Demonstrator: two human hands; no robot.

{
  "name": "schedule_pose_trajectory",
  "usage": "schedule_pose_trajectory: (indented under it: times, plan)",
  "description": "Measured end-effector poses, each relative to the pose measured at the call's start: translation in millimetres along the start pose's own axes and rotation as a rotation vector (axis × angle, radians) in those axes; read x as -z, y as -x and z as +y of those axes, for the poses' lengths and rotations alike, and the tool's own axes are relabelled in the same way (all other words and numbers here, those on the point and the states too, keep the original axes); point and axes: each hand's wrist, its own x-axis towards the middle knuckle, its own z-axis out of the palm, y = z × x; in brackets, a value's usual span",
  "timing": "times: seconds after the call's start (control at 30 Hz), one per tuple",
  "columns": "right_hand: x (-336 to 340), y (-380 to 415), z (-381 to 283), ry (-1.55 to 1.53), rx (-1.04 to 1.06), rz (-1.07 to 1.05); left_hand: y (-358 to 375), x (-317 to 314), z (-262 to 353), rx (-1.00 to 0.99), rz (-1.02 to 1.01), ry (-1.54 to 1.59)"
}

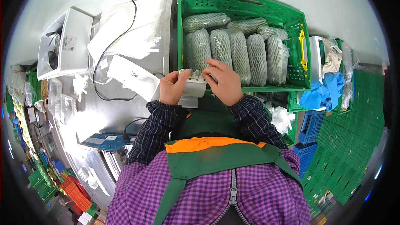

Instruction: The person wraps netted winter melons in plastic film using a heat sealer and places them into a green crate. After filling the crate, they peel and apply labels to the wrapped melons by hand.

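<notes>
Between my hands hangs a curling strip of white labels, held at the near edge of the green crate. My left hand pinches its left end between thumb and fingers. At the right end, the closed fingers of my right hand grip its upper edge. Small dark marks run along the top of the strip; its print is too small to read. Inside the crate, just beyond my hands, lie several long packages in white foam netting under clear film.
Left of the crate is a metal table with clear plastic bags, a white paper sheet, a black cable and a white box. Blue gloves hang at the right, near stacked blue crates.
</notes>
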Motion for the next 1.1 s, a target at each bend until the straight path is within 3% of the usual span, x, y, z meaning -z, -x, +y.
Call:
schedule_pose_trajectory:
  times: [0.07,0.1,0.17,0.27,0.3,0.37,0.4,0.53,0.57,0.63,0.67,0.7,0.77,0.9,0.97,1.03,1.1]
  plan:
    - [-6.6,3.6,11.1,-0.327,-0.228,0.037,-5.1,-2.2,-7.3,-0.022,0.058,0.005]
    - [-11.9,2.7,22.7,-0.325,-0.228,0.043,-6.8,-1.4,-9.5,-0.025,0.054,0.004]
    - [-25.3,-7.4,60.0,-0.764,-0.816,0.324,-9.9,1.6,-13.3,-0.069,0.015,-0.04]
    - [-47.7,-22.4,107.9,-0.748,-0.996,0.527,-10.3,0.9,-15.5,-0.131,-0.053,-0.144]
    - [-50.3,-24.6,114.7,-0.752,-0.993,0.531,-8.0,-1.1,-13.1,-0.136,-0.054,-0.148]
    - [-50.5,-29.9,115.6,-0.212,-0.974,0.33,1.7,-10.8,1.3,-0.164,-0.061,-0.177]
    - [-47.8,-28.7,116.1,-0.165,-0.908,0.333,4.1,-11.6,3.0,-0.179,-0.067,-0.197]
    - [-49.2,-12.0,153.5,-0.232,-0.88,0.302,4.5,-10.9,-7.3,-0.154,-0.055,-0.146]
    - [-40.4,-15.5,137.8,-0.232,-0.878,0.296,4.8,-11.8,-7.0,-0.151,-0.045,-0.141]
    - [-17.5,-17.0,96.5,-0.456,-0.654,0.082,4.2,-11.4,-8.5,-0.142,-0.023,-0.132]
    - [-9.6,-15.8,78.5,-0.559,-0.668,-0.108,3.3,-11.1,-10.6,-0.164,-0.013,-0.143]
    - [-1.8,-13.3,60.4,-0.559,-0.669,-0.11,2.3,-11.2,-11.6,-0.188,-0.008,-0.155]
    - [10.8,-8.0,30.9,-0.609,-0.462,-0.401,3.3,-13.6,-4.9,-0.182,-0.004,-0.171]
    - [17.0,0.2,11.0,-0.371,-0.303,-0.325,1.1,-21.0,-6.5,-0.218,0.015,-0.238]
    - [14.0,6.2,8.2,-0.196,-0.136,-0.134,-4.4,-22.7,-16.8,-0.235,0.006,-0.209]
    - [7.0,10.5,24.9,-0.307,-0.143,-0.07,-11.3,-22.5,-25.0,-0.149,0.014,-0.146]
    - [0.2,11.1,56.5,-0.754,-0.727,0.216,-14.5,-23.5,-26.0,-0.114,0.007,-0.064]
